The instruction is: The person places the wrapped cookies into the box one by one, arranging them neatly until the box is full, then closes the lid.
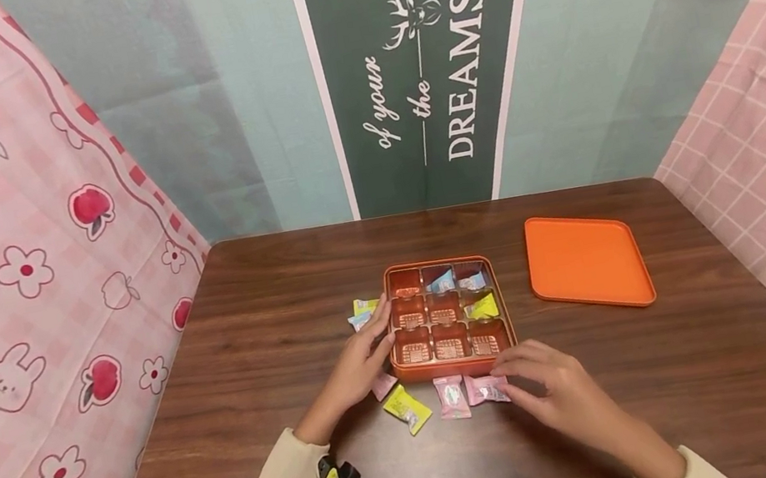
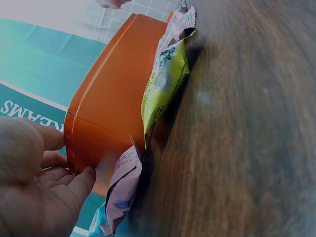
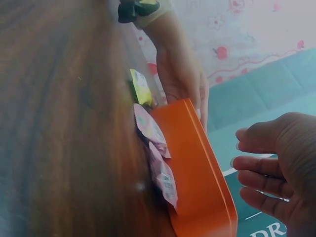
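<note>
An orange box [image 1: 439, 369] with a divided tray stands on the table. Wrapped candies lie in the tray: a blue candy [image 1: 442, 282] in the back middle compartment, a pale blue candy [image 1: 472, 281] at back right, and a yellow candy [image 1: 481, 307] below it. My left hand [image 1: 359, 366] touches the box's left side with fingers and thumb, beside a pink candy [image 1: 383, 385]. Just above the rightmost pink candy [image 1: 486, 389], at the box's front right corner, my right hand [image 1: 555, 383] hangs with fingers apart. Nothing is between those fingers in the right wrist view.
Another pink candy [image 1: 452, 397] and a yellow candy [image 1: 407, 410] lie before the box. Beyond my left hand are a yellow candy [image 1: 365, 306] and a blue candy [image 1: 360, 320]. An orange lid [image 1: 588, 261] lies at the right on the wooden table [image 1: 270, 292].
</note>
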A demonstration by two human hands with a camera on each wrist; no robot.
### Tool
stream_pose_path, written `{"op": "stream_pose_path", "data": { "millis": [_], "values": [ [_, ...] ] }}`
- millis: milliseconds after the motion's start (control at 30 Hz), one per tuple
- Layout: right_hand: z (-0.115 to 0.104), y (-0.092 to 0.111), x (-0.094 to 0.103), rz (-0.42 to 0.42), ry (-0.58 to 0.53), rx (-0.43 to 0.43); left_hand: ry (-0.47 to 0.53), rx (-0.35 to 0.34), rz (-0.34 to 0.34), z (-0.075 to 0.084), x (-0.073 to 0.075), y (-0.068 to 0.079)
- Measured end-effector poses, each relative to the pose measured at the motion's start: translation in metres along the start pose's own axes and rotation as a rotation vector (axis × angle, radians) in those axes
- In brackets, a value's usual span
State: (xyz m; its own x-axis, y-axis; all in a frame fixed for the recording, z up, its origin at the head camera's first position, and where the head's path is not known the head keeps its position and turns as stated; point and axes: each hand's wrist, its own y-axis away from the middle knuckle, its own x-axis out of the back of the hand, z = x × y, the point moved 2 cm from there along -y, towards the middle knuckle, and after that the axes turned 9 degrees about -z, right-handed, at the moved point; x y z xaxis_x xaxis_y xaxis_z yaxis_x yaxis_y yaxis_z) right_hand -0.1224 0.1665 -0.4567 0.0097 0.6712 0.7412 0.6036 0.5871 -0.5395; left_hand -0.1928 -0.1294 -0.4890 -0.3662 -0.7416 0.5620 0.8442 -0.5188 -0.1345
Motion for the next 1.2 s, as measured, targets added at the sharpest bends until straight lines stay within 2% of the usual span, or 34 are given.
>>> {"op": "stream_pose_path", "data": {
  "millis": [400, 533, 667, 900, 1200],
  "values": [
    [-0.007, 0.016, -0.007, -0.074, -0.048, -0.122, 0.002, 0.0, 0.009, 0.0, -0.001, 0.0],
    [-0.006, 0.019, -0.01, -0.077, 0.024, -0.124, 0.004, 0.0, 0.012, -0.001, -0.001, 0.0],
    [-0.005, 0.023, -0.013, -0.117, 0.13, -0.115, 0.004, 0.006, 0.006, -0.001, -0.001, 0.0],
    [-0.006, 0.028, -0.018, -0.156, 0.263, -0.06, 0.007, -0.009, 0.009, -0.001, -0.001, 0.0],
    [-0.003, 0.031, -0.023, -0.231, 0.327, -0.124, 0.012, -0.002, 0.006, 0.0, -0.001, 0.0]
  ]
}}
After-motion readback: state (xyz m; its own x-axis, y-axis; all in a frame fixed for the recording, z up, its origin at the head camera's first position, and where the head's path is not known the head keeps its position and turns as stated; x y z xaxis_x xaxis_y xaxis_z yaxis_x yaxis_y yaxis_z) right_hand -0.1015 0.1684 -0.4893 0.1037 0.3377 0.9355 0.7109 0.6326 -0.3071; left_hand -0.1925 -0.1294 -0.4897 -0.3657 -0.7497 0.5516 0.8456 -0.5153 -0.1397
